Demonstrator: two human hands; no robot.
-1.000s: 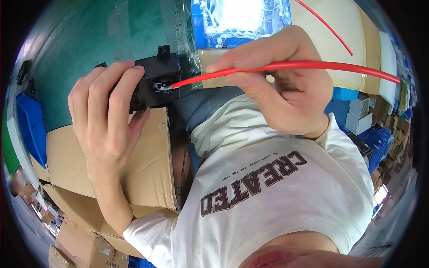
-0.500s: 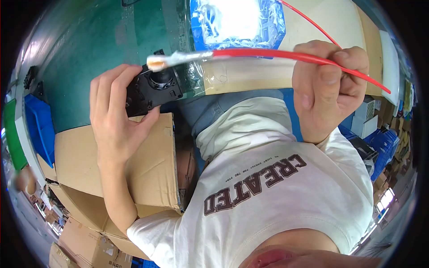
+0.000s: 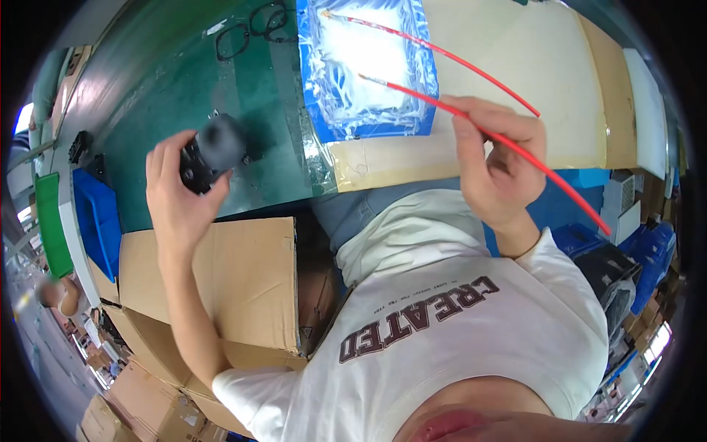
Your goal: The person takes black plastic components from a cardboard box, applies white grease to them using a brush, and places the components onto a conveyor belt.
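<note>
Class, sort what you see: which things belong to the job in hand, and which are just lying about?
Seemingly in the job:
- black part, in the left hand
- brush, in the right hand
- tray, under the brush's tip

Probably just lying about:
- second brush, not held
- carton
- bin

"CREATED" on a white T-shirt
The word stands in large dark maroon capitals across the chest, low centre of the frame, upside down, slanting from its C at right to its D at lower left. A line of tiny print just above it is too small to read, as are marks on a cardboard carton at lower left.
</note>
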